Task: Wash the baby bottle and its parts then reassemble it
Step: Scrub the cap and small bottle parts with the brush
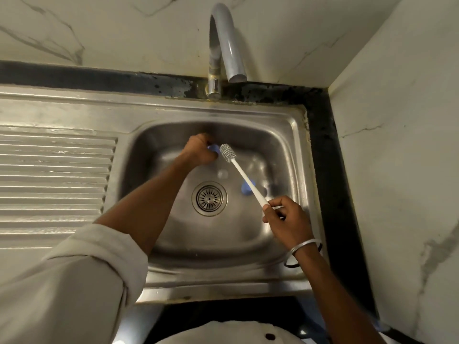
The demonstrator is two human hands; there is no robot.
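One head-worn wide-angle view looks steeply down into the sink (223, 112) from close above, facing the faucet (224, 40); the edges seem warped.

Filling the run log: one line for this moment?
left hand: grips blue part | right hand: holds brush | both over sink

White, grey-veined marble walls (111, 28) meet in a corner behind a stained black counter (320, 145); a steel sink (295, 125) with ribbed drainboard (54, 175) sits under a curved grey faucet (223, 33)
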